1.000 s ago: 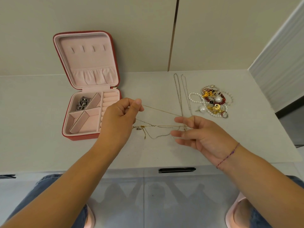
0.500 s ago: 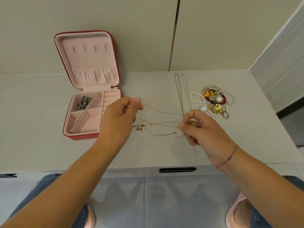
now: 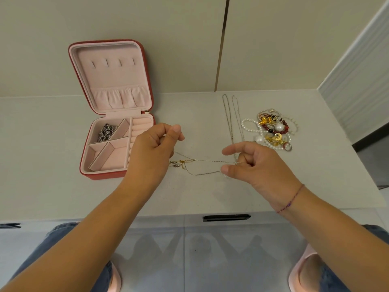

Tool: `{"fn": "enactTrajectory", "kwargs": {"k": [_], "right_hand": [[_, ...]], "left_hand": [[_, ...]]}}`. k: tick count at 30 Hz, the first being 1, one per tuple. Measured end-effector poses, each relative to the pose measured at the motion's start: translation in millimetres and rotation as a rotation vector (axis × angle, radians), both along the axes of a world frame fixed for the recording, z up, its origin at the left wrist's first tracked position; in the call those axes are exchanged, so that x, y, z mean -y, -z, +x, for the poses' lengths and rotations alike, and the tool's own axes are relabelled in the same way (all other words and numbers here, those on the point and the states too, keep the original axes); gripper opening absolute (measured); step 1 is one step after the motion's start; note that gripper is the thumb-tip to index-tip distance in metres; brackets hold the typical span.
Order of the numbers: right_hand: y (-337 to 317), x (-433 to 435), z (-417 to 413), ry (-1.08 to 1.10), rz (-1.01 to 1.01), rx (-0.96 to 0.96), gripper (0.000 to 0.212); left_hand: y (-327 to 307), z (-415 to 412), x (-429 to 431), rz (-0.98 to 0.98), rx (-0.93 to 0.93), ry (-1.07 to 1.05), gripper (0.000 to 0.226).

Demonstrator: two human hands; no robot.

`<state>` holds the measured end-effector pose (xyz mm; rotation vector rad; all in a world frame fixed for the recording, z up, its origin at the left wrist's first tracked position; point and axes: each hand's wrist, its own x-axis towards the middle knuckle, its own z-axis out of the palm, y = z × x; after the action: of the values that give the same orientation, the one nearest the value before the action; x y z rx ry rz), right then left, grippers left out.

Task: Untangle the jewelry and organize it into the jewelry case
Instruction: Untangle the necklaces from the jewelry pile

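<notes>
- A person seated at a pale table (image 3: 63,148) works on tangled chains (image 3: 200,162), fine gold and silver strands stretched between both hands just above the tabletop.
- The left hand (image 3: 153,148) has its fingers curled, thumb and forefinger pinched together; a thin strand trails out from under it toward a small gold knot in the tangle.
- The right hand (image 3: 260,163) has its forefinger and thumb spread apart, while its other fingers are curled in where the strands end.
- The jewelry case (image 3: 105,176), red outside and pink inside, stands open at the left, its lid upright. The left hand hovers just beside its ring rolls.
- A dark silver piece (image 3: 106,131) lies in the case's far-left compartment.
- Two long silver chains (image 3: 228,116) lie straight on the table, running away from the right hand.
- A heap of jewelry (image 3: 271,131), pearls, red beads and gold pieces, sits just right of those chains.
- A thread bracelet (image 3: 291,200) circles the right wrist.
</notes>
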<state>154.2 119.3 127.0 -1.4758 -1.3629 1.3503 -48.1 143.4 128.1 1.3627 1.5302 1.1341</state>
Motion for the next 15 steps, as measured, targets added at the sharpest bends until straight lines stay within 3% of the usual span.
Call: {"fn": "enactTrajectory", "kwargs": {"k": [4,10,15], "right_hand": [[3,2,-1,0.075,0.112,0.113,0.006],[7,5,-7,0.161,0.142,0.186,0.006],[3,4,-13,0.178,0.005,-0.054,0.011]], "left_hand": [[-5,3,3,0.015,0.016,0.055,0.028],[-11,9,9,0.012,0.031,0.175,0.025],[-13,12,11,-0.008,0.05,0.234,0.025]]}}
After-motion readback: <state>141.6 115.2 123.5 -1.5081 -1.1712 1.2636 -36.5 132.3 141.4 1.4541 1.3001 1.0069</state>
